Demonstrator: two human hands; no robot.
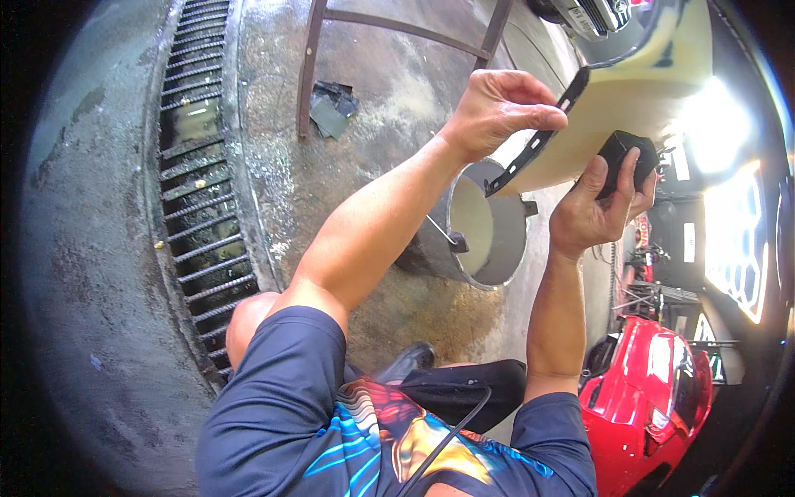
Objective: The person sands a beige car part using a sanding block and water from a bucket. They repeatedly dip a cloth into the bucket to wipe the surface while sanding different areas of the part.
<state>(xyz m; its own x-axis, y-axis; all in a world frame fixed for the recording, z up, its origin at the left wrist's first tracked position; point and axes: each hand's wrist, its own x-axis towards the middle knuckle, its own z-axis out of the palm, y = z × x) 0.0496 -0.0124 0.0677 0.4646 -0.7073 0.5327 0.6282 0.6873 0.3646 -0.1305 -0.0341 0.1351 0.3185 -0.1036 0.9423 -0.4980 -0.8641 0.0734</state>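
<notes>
A curved car body panel (617, 91), pale yellow with darker patches, hangs at the upper right; it looks like a bumper. Along its near edge runs a black slotted flange (538, 141). My left hand (507, 112) is closed at this flange, thumb and forefinger pinching its edge. Against the panel's face, my right hand (600, 203) grips a black sanding block (625, 157) between thumb and fingers. Whether the block presses on the panel is hard to tell. Below my hands stands a grey bucket (509, 240) holding cloudy liquid, with a handle at its side.
A floor drain with a barred grate (199, 178) runs along the left. Dark sheets (334, 109) lie beside a metal frame (397, 25) on the wet concrete floor. A red car (638, 406) stands at the lower right, near bright lights (737, 240).
</notes>
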